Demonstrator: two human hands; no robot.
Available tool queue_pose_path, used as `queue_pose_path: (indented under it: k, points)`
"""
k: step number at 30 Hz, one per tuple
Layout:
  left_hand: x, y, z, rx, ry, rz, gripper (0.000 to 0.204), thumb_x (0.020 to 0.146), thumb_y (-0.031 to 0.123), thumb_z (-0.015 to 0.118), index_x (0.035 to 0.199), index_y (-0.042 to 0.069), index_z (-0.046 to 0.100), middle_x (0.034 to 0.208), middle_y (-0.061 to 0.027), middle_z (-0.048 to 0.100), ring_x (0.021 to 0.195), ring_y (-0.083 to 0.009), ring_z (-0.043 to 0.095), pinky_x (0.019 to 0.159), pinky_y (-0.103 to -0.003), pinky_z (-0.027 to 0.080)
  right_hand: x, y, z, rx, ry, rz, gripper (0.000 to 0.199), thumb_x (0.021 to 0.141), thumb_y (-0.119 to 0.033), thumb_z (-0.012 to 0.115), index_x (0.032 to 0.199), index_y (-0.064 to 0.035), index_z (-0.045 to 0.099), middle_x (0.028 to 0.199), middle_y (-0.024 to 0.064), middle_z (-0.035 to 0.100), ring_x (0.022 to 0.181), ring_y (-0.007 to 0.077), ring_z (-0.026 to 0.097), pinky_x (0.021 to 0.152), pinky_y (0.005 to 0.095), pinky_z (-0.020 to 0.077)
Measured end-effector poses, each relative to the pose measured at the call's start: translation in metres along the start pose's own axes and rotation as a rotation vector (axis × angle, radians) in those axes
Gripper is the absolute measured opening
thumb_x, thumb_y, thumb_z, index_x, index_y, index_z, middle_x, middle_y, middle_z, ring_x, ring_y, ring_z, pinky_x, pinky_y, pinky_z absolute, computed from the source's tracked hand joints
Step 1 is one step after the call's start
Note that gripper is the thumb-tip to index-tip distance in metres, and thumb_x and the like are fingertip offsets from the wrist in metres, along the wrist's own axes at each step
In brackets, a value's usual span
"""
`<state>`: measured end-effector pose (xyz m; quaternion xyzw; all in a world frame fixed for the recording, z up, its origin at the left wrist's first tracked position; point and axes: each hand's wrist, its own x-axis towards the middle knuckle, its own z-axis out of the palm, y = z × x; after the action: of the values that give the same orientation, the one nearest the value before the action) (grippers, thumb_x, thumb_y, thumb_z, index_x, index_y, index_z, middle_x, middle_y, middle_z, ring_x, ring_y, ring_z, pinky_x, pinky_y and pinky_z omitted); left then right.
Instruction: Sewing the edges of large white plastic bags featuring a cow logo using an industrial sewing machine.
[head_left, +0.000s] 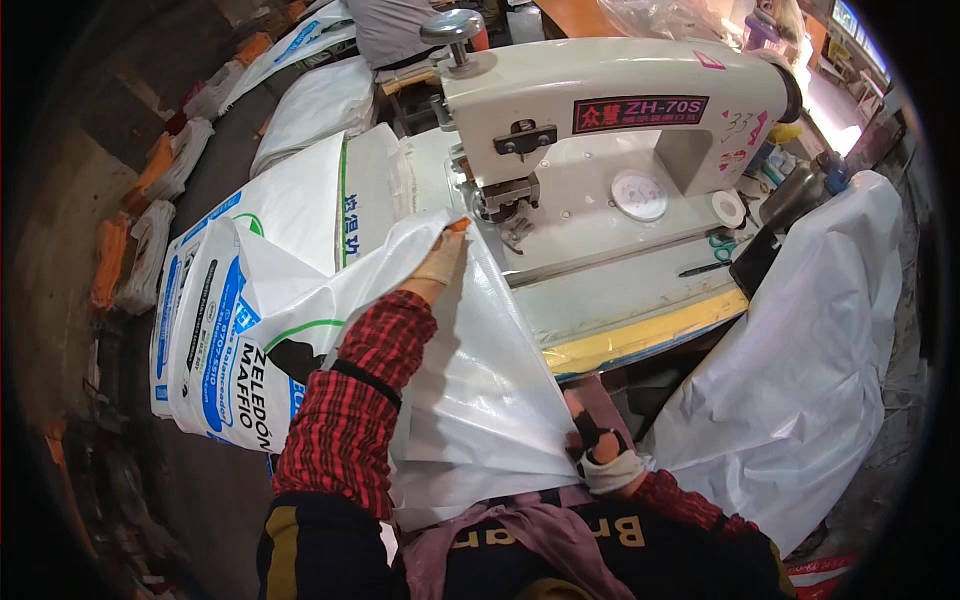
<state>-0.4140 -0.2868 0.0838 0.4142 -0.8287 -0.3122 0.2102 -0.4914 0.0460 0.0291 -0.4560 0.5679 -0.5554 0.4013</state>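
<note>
A white woven plastic sack [470, 370] stretches across my lap and up to the sewing machine [600, 100]. My left hand [438, 262], in a pale wrap with an orange fingertip cover, grips the sack's upper edge close below the machine's presser foot [505, 200]. Near my body, my right hand [608, 462] closes on the sack's right edge; it wears a white wrap and dark bands. Both sleeves are red and black plaid. The sack's fold partly hides the left fingers.
Printed white sacks [230, 330] lie in a pile at the left. A glossy white sack [790, 370] hangs at the right. On the machine table are teal scissors [722, 246], a dark pen [705, 269], a white tape roll [728, 209] and a round white disc [639, 195]. Another person [400, 30] is behind.
</note>
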Motion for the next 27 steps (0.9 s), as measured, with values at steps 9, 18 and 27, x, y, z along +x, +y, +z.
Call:
queue_pose_path:
  k: [9, 18, 27]
  points:
    - [0.063, -0.051, -0.021, 0.597, 0.054, 0.325, 0.032, 0.083, 0.029, 0.047, 0.099, 0.005, 0.06, 0.109, -0.0186, 0.059, 0.1, -0.0341, 0.057, 0.087, -0.044, 0.043, 0.046, -0.027, -0.004, -0.774, -0.44, -0.035, 0.04, 0.086, -0.026, 0.045, 0.117, -0.0022, 0.052, 0.092, 0.017, 0.06, 0.082, 0.0276, 0.061, 0.074, 0.0418, 0.046]
    - [-0.101, 0.097, -0.124, -0.154, -1.511, -0.681, 0.029, 0.085, 0.027, 0.057, 0.105, 0.006, 0.062, 0.087, -0.0085, 0.064, 0.069, -0.0166, 0.062, 0.061, -0.031, 0.05, 0.157, -0.07, 0.013, -0.769, -0.399, 0.23, 0.058, 0.082, -0.027, 0.048, 0.133, -0.0063, 0.03, 0.085, 0.0265, 0.061, 0.076, 0.0383, 0.062, 0.063, 0.0477, 0.048]
    - [-0.219, 0.134, -0.118, 0.557, -1.475, 0.226, 0.044, 0.075, 0.038, 0.059, 0.11, 0.012, 0.056, 0.099, -0.0122, 0.063, 0.088, -0.033, 0.061, 0.08, -0.04, 0.044, 0.078, -0.059, 0.023, -0.906, -0.465, 0.111, 0.065, 0.084, -0.031, 0.046, 0.14, -0.0113, 0.019, 0.09, 0.0267, 0.06, 0.074, 0.0406, 0.061, 0.064, 0.0482, 0.0471]
